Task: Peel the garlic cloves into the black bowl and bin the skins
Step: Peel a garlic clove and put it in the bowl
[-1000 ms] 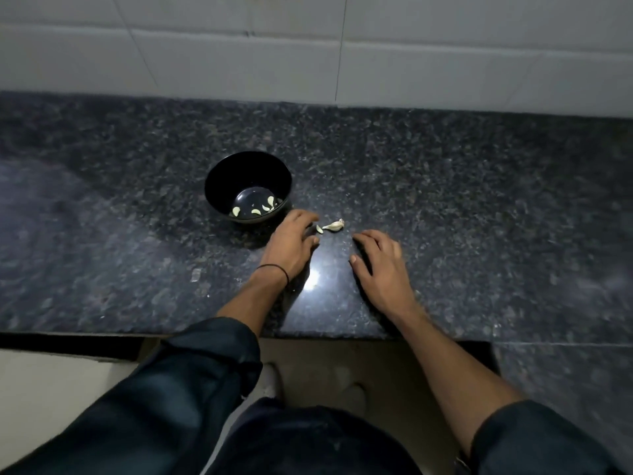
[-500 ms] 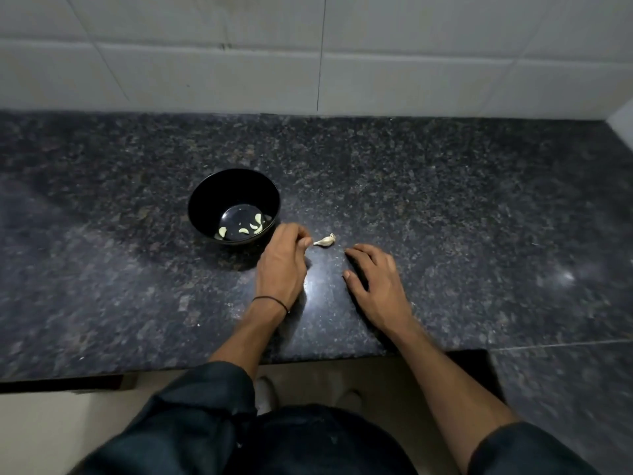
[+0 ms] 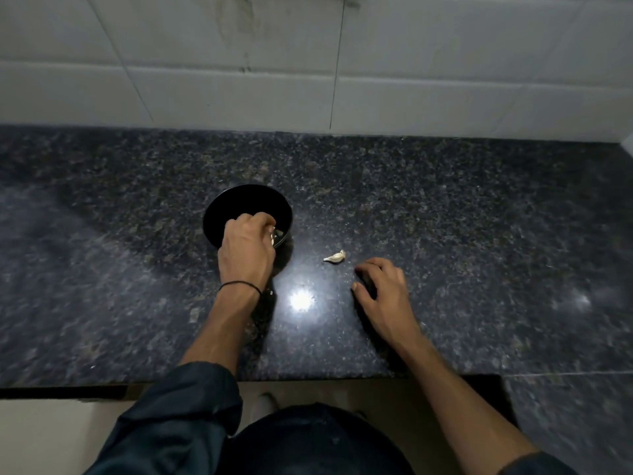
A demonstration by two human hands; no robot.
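Head view, round black bowl (image 3: 247,199), speckled granite (image 3: 445,217), curved clove (image 3: 335,257)

Partly hidden black bowl (image 3: 247,200)
The left hand (image 3: 245,250) covers its near side; whether the curled fingers hold anything is unclear.

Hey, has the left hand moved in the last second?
Yes. The left hand went from the counter beside the garlic piece to over the bowl, fingers dipping inside it.
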